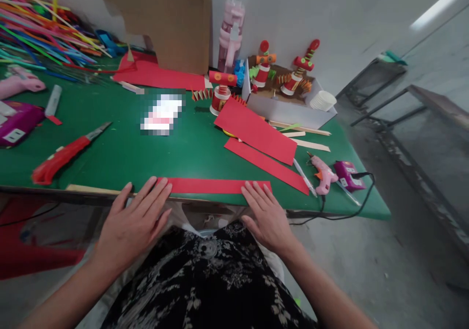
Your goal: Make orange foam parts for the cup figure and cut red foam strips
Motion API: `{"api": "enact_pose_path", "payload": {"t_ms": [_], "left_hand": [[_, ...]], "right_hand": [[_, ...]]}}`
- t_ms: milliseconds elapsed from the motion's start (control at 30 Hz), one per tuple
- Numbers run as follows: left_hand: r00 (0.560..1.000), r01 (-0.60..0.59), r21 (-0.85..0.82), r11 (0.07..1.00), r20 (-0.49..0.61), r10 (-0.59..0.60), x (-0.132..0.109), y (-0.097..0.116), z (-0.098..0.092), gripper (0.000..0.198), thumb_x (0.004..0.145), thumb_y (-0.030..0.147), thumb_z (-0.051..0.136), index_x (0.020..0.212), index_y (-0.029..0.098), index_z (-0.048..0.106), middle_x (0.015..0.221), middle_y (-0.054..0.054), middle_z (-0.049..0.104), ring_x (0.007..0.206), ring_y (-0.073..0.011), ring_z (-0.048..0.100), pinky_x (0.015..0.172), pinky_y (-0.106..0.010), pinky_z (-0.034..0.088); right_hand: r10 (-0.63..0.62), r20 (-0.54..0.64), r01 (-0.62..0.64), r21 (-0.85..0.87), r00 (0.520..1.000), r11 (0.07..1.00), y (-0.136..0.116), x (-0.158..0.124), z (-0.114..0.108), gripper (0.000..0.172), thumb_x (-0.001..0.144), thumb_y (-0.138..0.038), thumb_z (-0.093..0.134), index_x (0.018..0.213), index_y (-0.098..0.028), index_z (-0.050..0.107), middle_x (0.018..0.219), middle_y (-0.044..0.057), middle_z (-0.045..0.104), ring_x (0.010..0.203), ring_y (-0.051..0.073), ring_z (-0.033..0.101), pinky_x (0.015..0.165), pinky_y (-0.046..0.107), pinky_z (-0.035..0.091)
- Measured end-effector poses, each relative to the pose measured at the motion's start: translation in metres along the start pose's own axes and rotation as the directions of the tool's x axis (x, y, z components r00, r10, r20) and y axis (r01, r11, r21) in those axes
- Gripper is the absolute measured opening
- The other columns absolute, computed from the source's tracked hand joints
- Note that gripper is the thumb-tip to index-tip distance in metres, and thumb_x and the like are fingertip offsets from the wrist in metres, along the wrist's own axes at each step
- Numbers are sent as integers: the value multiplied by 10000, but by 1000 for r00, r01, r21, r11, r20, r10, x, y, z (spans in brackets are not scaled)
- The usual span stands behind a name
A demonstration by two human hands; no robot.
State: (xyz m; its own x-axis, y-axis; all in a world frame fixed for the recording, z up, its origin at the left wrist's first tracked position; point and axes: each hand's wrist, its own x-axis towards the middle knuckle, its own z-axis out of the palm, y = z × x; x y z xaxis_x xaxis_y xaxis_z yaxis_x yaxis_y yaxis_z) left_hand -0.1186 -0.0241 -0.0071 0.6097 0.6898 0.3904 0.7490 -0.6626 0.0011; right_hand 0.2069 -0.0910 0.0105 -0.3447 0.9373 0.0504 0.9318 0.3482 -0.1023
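A long red paper strip (208, 186) lies flat along the front edge of the green table (146, 158). The fingers of my left hand (134, 216) rest spread on its left end, and my right hand (267, 214) lies with outstretched fingers over its right end. Behind the strip, toward the right, are a second red strip (267, 165) and a wider red paper piece (258, 131). A red-handled utility knife (66, 158) lies at the left with its blade out.
A pink glue gun (322, 173) and a purple box (349, 175) with a cable sit at the right. Farther back are a white box (286, 111) holding paper-cup figures, a pink bottle (230, 38), cardboard (176, 26) and colourful pipe cleaners (47, 35).
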Motion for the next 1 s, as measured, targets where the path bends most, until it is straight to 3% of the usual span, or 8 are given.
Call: {"api": "enact_pose_path", "payload": {"t_ms": [233, 400, 533, 633, 700, 833, 1000], "left_hand": [[1000, -3, -19, 1000, -20, 3, -4, -7, 4, 724, 959, 221, 492, 1593, 230, 142, 1472, -129, 525, 1354, -332, 498, 1173, -566, 274], [995, 20, -19, 1000, -98, -21, -4, -6, -11, 674, 971, 327, 475, 1582, 225, 208, 1486, -135, 510, 1413, -360, 416, 1143, -601, 308], [991, -51, -110, 993, -130, 37, 19, 33, -17, 682, 938, 241, 487, 1570, 149, 246, 1499, -154, 494, 1454, -315, 360, 1206, -528, 261], [995, -95, -184, 978, -59, 86, 40, 67, -1, 615, 933, 207, 416, 1532, 92, 331, 1505, -152, 487, 1471, -295, 331, 1220, -497, 256], [993, -115, -158, 981, -24, 113, 47, 78, 15, 589, 941, 227, 392, 1503, 52, 371, 1509, -175, 472, 1465, -295, 342, 1205, -481, 294], [996, -78, -72, 994, -51, 74, 40, 69, 31, 554, 965, 196, 397, 1498, 47, 372, 1466, -183, 522, 1414, -276, 432, 1177, -449, 353], [998, -3, -47, 999, -59, 0, 16, 34, 20, 641, 963, 176, 436, 1564, 97, 227, 1472, -173, 513, 1400, -280, 449, 1179, -470, 360]], "right_hand": [[87, -69, -90, -37, 994, 995, 25, -30, 2, 668, 1018, -388, 399, 1595, -135, 176, 1595, 118, 353, 1497, 258, 282, 1201, 513, 298], [59, -99, -56, 34, 993, 998, 23, -31, -18, 728, 1013, -480, 392, 1609, -187, 94, 1599, 113, 347, 1498, 272, 278, 1210, 553, 259], [7, -187, 5, 59, 982, 998, -3, -9, -27, 862, 975, -567, 426, 1606, -119, 48, 1638, 148, 229, 1525, 302, 176, 1229, 567, 200], [-66, -120, 77, 86, 991, 993, -28, 19, -15, 872, 956, -595, 443, 1595, -86, 138, 1624, 159, 267, 1522, 298, 192, 1230, 542, 234], [-73, -77, 80, 93, 994, 992, -38, 32, -2, 851, 953, -602, 451, 1571, -59, 232, 1601, 177, 315, 1509, 297, 239, 1219, 519, 281], [-53, -66, 57, 62, 996, 996, -39, 37, 15, 838, 946, -628, 461, 1529, -39, 339, 1590, 181, 336, 1489, 312, 289, 1202, 492, 325], [-48, -68, 52, 55, 997, 997, -33, 30, 14, 818, 968, -568, 466, 1581, -84, 221, 1608, 154, 306, 1501, 293, 265, 1204, 494, 320]]}}
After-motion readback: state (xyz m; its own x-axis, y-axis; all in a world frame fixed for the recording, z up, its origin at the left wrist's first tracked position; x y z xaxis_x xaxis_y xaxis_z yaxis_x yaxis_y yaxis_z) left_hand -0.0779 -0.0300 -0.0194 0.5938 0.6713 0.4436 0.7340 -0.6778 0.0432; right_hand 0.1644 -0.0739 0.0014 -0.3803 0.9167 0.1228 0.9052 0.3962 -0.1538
